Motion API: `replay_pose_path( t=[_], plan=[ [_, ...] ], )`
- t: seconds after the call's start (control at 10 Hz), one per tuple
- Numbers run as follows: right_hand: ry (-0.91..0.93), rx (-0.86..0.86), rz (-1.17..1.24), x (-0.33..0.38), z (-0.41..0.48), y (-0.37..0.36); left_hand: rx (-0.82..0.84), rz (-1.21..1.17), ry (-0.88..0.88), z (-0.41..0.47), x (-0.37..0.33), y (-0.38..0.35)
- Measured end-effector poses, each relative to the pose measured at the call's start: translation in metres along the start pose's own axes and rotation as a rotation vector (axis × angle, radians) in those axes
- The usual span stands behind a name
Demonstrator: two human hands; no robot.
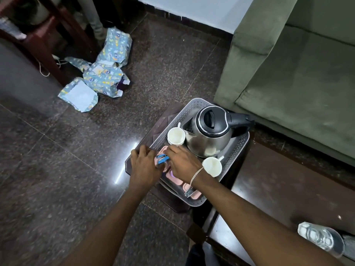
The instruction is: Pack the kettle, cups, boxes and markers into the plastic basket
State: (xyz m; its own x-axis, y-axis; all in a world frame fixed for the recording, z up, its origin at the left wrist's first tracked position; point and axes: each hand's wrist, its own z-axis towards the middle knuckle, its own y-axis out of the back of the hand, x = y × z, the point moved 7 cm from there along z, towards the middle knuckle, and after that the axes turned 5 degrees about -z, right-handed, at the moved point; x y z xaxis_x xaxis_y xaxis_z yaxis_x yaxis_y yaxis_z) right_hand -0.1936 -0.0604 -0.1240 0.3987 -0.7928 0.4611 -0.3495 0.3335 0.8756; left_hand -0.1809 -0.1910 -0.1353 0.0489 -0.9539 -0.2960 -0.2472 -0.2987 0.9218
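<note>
A grey perforated plastic basket (240, 148) rests on a small dark stool. Inside stands a steel kettle (207, 139) with a black lid and handle. One white cup (175, 136) sits left of the kettle, another white cup (212, 167) in front of it. Pink boxes (194, 194) lie along the basket's near left side. My left hand (144, 166) and my right hand (182, 162) meet over these boxes, both touching a small blue object (162, 158), perhaps markers. Which hand actually grips it is unclear.
A green sofa (288, 73) stands right behind the basket. A dark glossy table (278, 198) lies at the right, with a clear glass (320, 239) on it. Torn blue wrapping paper (101, 73) lies on the speckled floor at the left, near dark wooden furniture (38, 39).
</note>
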Motion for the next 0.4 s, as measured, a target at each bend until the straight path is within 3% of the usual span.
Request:
replay_pose_path(
  t=[0.2,0.4],
  plan=[
    [-0.023,-0.202,0.113,-0.007,-0.046,0.016,-0.183,-0.214,-0.149,-0.023,-0.031,0.015],
    [-0.150,-0.343,0.025,-0.037,-0.118,0.022,-0.222,-0.225,-0.377,-0.046,-0.082,0.010]
  ],
)
